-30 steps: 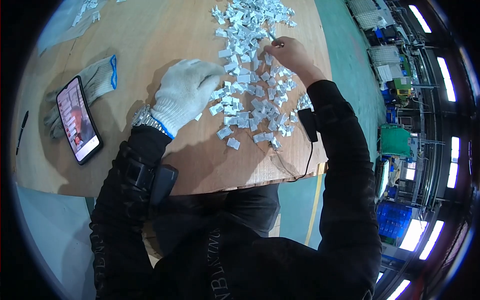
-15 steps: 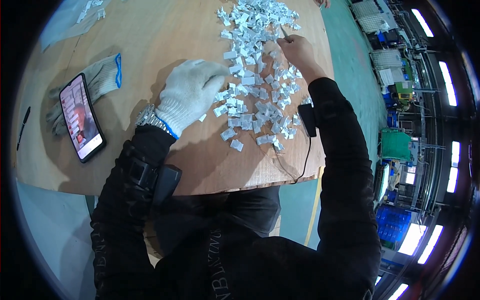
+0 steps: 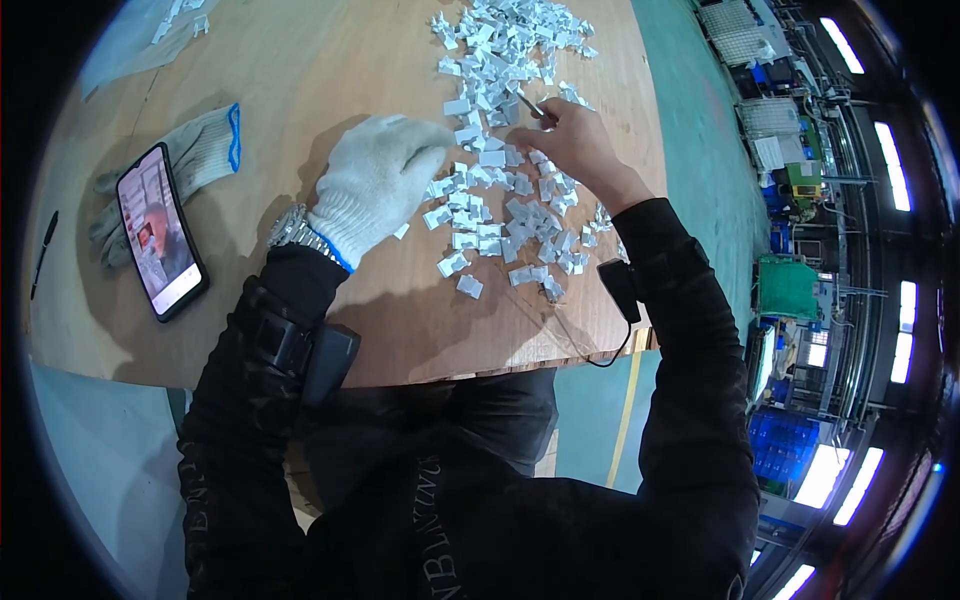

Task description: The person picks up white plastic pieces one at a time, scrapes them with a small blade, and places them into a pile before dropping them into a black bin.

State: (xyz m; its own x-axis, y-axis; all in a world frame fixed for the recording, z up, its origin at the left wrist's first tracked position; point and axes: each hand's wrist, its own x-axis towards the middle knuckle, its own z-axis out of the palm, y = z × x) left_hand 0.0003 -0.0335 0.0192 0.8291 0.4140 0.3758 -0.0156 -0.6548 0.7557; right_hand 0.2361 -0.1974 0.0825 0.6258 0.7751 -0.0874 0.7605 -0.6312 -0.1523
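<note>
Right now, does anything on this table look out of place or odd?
One thing: only the left hand wears a white knit glove, while the right hand is bare and pinches a thin dark tool. A second glove lies unused beside the lit phone. The small metal pieces lie loosely scattered; none looks damaged.

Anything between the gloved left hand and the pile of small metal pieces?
Nothing visible. The left hand already rests with its fingertips at the edge of the metal pieces on the wooden table.
</note>
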